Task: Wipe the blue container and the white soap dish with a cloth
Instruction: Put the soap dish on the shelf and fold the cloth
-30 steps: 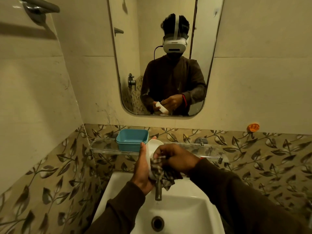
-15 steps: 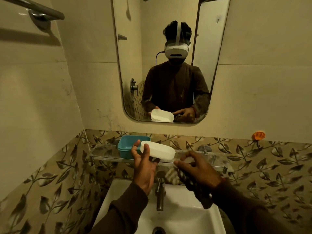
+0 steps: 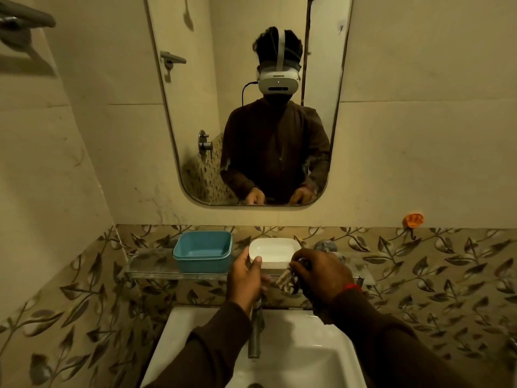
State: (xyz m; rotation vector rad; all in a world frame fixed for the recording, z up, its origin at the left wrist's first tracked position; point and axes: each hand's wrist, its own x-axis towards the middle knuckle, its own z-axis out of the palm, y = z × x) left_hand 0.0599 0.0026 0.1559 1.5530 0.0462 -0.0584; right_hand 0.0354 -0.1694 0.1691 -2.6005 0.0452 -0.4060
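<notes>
The blue container [image 3: 202, 252] stands open side up on the left half of a glass shelf [image 3: 148, 266] above the sink. Right beside it, the white soap dish [image 3: 274, 252] rests open side up on the same shelf. My left hand [image 3: 246, 278] grips the dish's near left corner, thumb over the rim. My right hand [image 3: 321, 273] is at the dish's near right corner with its fingers closed on a bunched checked cloth [image 3: 288, 282] that hangs below the shelf edge.
A metal tap [image 3: 256, 334] rises from the white sink [image 3: 321, 357] right under my hands. A mirror [image 3: 195, 113] hangs on the wall above the shelf. An orange hook [image 3: 413, 219] sits on the right wall. A towel rail [image 3: 25, 15] is at top left.
The soap dish went from being held upright and wiped over the sink to lying flat on the shelf beside the blue container. My right hand with the cloth moved off it.
</notes>
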